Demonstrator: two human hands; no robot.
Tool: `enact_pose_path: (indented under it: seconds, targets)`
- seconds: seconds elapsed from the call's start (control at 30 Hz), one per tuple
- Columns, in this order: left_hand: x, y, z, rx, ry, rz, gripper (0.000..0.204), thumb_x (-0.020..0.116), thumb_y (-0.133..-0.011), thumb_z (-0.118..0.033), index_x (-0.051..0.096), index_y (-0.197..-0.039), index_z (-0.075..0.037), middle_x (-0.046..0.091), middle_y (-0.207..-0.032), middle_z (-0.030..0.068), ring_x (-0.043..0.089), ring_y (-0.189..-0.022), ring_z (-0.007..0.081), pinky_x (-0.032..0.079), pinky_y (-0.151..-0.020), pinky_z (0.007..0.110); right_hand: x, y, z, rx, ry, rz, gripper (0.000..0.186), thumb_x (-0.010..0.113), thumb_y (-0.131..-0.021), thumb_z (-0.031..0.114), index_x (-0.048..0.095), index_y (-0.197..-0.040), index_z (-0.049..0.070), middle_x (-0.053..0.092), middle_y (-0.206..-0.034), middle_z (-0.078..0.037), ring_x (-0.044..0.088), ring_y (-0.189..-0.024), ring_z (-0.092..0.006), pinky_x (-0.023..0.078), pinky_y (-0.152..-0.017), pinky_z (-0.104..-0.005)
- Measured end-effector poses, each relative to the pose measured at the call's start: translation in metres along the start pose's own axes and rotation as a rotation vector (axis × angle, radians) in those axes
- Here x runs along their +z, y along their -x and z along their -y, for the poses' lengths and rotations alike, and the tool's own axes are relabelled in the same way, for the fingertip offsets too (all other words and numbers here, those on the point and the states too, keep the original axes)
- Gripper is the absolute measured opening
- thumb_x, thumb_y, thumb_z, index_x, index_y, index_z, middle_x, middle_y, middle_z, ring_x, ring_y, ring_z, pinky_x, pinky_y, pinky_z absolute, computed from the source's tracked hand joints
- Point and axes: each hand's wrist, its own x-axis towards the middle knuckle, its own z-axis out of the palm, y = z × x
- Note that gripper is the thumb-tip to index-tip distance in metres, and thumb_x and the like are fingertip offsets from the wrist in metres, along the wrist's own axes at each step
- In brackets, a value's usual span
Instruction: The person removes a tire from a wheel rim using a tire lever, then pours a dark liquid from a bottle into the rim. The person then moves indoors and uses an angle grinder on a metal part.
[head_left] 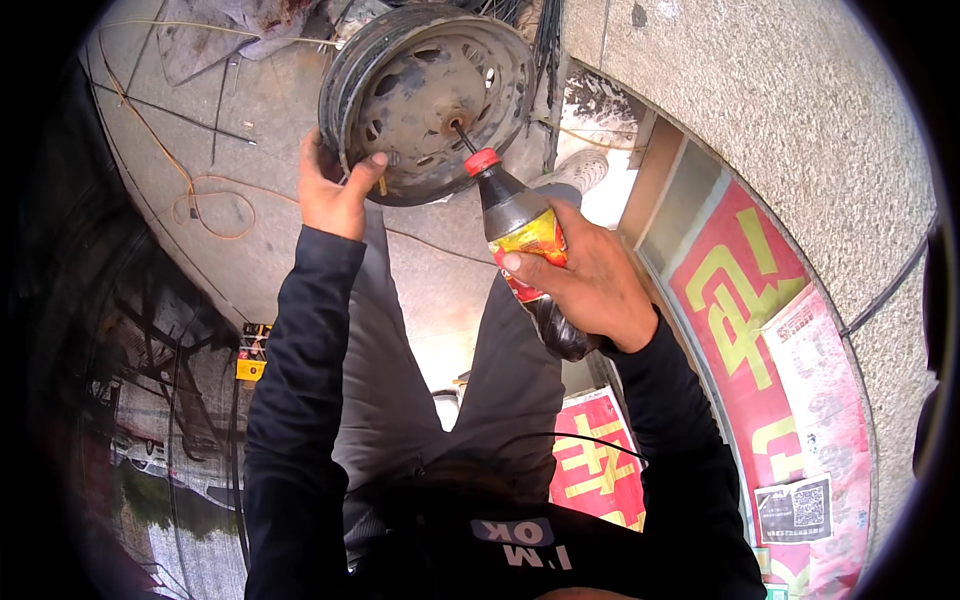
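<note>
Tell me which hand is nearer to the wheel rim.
Left. The left hand grips the wheel rim at its near left edge; the right hand is apart from it, to the right and nearer the body, holding the bottle.

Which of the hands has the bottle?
The right hand, gripping the red-capped bottle; the left hand instead holds the edge of the metal wheel.

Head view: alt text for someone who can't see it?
A right hand holds a slanted red-capped bottle, its thin dark spout pointed at the face of a metal wheel; the left hand grips the wheel's edge.
</note>
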Motion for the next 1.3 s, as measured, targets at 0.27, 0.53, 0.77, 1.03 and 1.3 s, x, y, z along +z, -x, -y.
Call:
enact_pose_path:
  seconds: [0.27,0.53,0.77,1.03,1.3]
  targets:
    - [-0.002,-0.003,-0.007,0.024,-0.036,0.021,0.066,0.079,-0.082,-0.006,0.043,-0.137,0.006,0.062,-0.120,0.0135,0.060,-0.108,0.0190,0.049,-0.095,0.032,-0.004,-0.001,-0.005,0.008,-0.050,0.031,0.061,0.076,-0.084,0.045,0.057,-0.115,-0.004,0.068,-0.096,-0.024,0.068,-0.091,-0.0401,0.050,-0.082,-0.0433]
    - [-0.004,-0.003,-0.013,0.051,-0.049,0.033,0.067,0.079,-0.082,-0.006,0.042,-0.137,0.006,0.061,-0.121,0.0140,0.060,-0.108,0.0196,0.049,-0.095,0.033,-0.006,0.003,-0.011,-0.025,-0.116,0.022,0.064,0.076,-0.084,0.045,0.057,-0.119,-0.005,0.070,-0.095,-0.024,0.069,-0.090,-0.0405,0.051,-0.081,-0.0427]
    - [-0.002,0.001,-0.012,0.009,-0.006,0.015,0.070,0.078,-0.082,-0.006,0.040,-0.140,0.007,0.060,-0.122,0.0142,0.059,-0.108,0.0191,0.049,-0.095,0.032,-0.007,0.004,-0.005,-0.036,-0.054,0.018,0.064,0.077,-0.083,0.044,0.057,-0.120,-0.005,0.069,-0.093,-0.024,0.069,-0.090,-0.0405,0.051,-0.081,-0.0430]
    - [-0.004,0.001,-0.016,0.000,-0.001,0.025,0.069,0.079,-0.082,-0.008,0.042,-0.139,0.005,0.062,-0.120,0.0131,0.059,-0.106,0.0185,0.048,-0.095,0.032,-0.014,0.007,0.001,-0.035,-0.050,0.039,0.061,0.077,-0.084,0.041,0.057,-0.119,-0.004,0.069,-0.092,-0.023,0.069,-0.088,-0.0401,0.052,-0.079,-0.0426]
    - [-0.007,0.001,-0.011,-0.011,0.057,0.025,0.063,0.077,-0.082,-0.009,0.047,-0.136,0.005,0.063,-0.118,0.0124,0.059,-0.104,0.0184,0.048,-0.094,0.032,-0.010,0.009,-0.004,-0.061,-0.066,0.022,0.062,0.076,-0.084,0.043,0.057,-0.120,-0.004,0.069,-0.092,-0.024,0.070,-0.087,-0.0400,0.052,-0.077,-0.0428]
